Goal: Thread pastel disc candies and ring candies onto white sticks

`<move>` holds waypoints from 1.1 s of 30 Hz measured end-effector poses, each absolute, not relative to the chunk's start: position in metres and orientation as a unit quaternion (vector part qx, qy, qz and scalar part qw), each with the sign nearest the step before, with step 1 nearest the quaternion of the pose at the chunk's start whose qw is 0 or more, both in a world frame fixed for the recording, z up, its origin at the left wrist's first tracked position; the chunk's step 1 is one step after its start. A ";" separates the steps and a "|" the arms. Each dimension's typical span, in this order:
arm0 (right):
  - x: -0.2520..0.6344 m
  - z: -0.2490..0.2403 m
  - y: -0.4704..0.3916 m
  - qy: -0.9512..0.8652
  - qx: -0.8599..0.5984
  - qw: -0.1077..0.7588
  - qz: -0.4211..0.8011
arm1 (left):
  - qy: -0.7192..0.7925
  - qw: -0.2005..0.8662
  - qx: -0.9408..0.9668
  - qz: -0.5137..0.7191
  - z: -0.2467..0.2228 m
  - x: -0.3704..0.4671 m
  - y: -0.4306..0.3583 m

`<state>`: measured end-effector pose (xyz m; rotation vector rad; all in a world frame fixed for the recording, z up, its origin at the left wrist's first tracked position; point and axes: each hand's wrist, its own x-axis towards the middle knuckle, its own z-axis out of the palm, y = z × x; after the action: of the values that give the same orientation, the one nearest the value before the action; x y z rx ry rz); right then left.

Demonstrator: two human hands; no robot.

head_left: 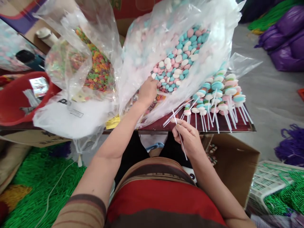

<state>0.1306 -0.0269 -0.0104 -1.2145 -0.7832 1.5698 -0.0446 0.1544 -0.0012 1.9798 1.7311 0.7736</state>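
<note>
My left hand (148,91) reaches to the edge of the pink, white and blue candies (175,65) heaped in a large clear plastic bag (140,41). Its fingers are curled down at the candies, and what they hold, if anything, is hidden. Between the thumb and fingers of my right hand (188,136), a thin white stick (181,139) is held at a slant over the table's front edge. Loose white sticks (169,121) lie just beyond that hand. To their right, candy skewers (217,85) with stacked discs are piled, stick ends toward me.
Left of the candy bag stands a clear bag of small colourful candy rings (99,69). A red basin (14,98) sits at the table's left end. Below the table's right side is an open cardboard box (235,164), with a white crate (263,186) beside it. Green strands (47,180) cover the floor at left.
</note>
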 end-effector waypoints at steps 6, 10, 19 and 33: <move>0.132 -0.013 -0.030 -0.338 -0.503 0.475 0.637 | 0.662 0.183 0.708 0.167 -0.006 -0.036 0.189; 0.136 -0.014 -0.032 -0.344 -0.510 0.478 0.626 | 0.665 0.155 0.719 0.134 -0.005 -0.042 0.184; 0.136 -0.016 -0.023 -0.368 -0.482 0.491 0.625 | 0.605 0.096 0.789 0.048 -0.004 -0.051 0.175; 0.141 -0.006 -0.010 -0.347 -0.488 0.529 0.601 | 0.682 0.235 0.650 0.238 0.004 -0.059 0.176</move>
<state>0.1415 -0.0105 -0.0064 -1.1661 -0.8293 1.4360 -0.0594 0.1758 0.0043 1.7842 1.8730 0.6520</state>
